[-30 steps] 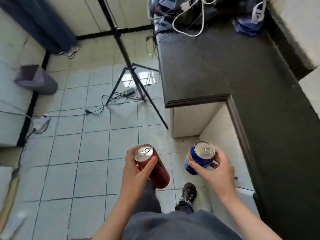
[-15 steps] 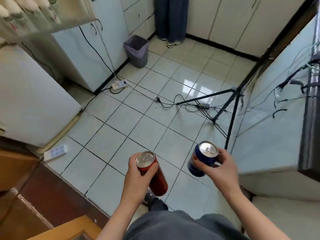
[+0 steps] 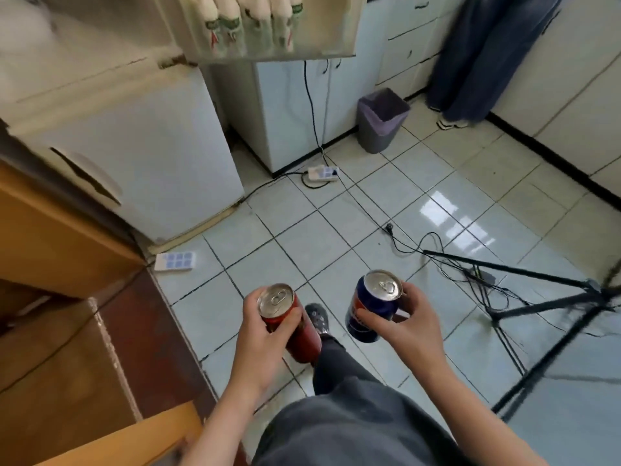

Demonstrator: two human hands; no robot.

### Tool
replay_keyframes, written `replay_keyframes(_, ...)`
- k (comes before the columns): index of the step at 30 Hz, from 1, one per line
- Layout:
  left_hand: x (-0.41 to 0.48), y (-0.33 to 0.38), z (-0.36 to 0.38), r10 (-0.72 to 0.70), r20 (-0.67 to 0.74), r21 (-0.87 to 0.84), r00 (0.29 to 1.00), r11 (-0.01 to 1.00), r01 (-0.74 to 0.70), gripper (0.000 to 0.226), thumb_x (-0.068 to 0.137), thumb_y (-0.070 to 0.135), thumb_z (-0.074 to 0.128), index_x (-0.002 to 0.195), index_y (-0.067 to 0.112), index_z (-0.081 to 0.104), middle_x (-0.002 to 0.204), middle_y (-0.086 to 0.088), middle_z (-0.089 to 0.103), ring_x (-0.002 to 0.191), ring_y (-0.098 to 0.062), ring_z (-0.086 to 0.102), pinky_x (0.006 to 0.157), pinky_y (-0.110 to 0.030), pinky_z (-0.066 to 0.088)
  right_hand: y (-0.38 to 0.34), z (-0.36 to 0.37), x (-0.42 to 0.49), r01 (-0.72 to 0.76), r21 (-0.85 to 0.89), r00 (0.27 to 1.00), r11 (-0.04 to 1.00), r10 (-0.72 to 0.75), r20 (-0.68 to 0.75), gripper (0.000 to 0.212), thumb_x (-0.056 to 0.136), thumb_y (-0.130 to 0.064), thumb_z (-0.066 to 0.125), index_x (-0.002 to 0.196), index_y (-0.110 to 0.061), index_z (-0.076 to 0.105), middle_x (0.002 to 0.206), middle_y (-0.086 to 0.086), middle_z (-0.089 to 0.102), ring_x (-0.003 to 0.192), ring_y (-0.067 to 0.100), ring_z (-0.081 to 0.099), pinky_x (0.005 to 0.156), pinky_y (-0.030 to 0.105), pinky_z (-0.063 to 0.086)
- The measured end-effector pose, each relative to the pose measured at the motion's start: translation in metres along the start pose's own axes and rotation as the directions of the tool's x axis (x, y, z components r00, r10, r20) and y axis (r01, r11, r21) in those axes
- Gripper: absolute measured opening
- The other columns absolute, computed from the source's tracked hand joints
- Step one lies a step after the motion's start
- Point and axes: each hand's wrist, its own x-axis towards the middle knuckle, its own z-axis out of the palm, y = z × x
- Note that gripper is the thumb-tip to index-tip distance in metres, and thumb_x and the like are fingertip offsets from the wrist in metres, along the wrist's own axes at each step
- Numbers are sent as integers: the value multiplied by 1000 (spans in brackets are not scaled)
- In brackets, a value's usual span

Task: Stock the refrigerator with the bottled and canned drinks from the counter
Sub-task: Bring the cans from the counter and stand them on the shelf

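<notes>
Head view: the left hand [image 3: 258,334] grips a red can [image 3: 302,338] just under its rim, thumb across the near side and fingers wrapped behind it. The right hand [image 3: 406,327] holds a blue can [image 3: 373,297] near the top, thumb on the near side and fingers curled round the far side. The 2 cans are held apart over the tiled floor [image 3: 336,237], both tilted with their bases toward the person, and a dark shoe [image 3: 317,317] shows between them.

The refrigerator [image 3: 134,156] stands ahead on the left. A door shelf [image 3: 268,57] holding a row of white bottles [image 3: 248,25] juts out above it.

A wooden cabinet [image 3: 50,237] edges in close beside the left forearm. A tripod [image 3: 537,297] spreads its legs across the floor on the right, with cables [image 3: 413,243] trailing toward it. Open tiles lie between these. A power strip [image 3: 322,173] and a grey bin [image 3: 381,119] sit farther off by the cupboards.
</notes>
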Motion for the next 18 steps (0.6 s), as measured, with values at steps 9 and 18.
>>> replay_keyframes(9,150,26,-96,-80,-280,-54,957,996,68,35,83,25,69,108,35,47,106,16,59,88,17,54,71,-4,41,-92,148,167,119,-56,945,991,-96,313,58,50,-32,89,95,-47,55,94,-18,67,91,-8,60,71,15,48)
replay_keyframes(18,287,94,-203,-36,-508,-123,860,992,-31,42,84,19,68,120,20,46,108,8,59,94,6,57,81,-15,46,-212,298,295,313,-48,778,949,-227,586,58,56,-30,88,99,-46,52,98,-22,64,99,-5,57,74,13,44)
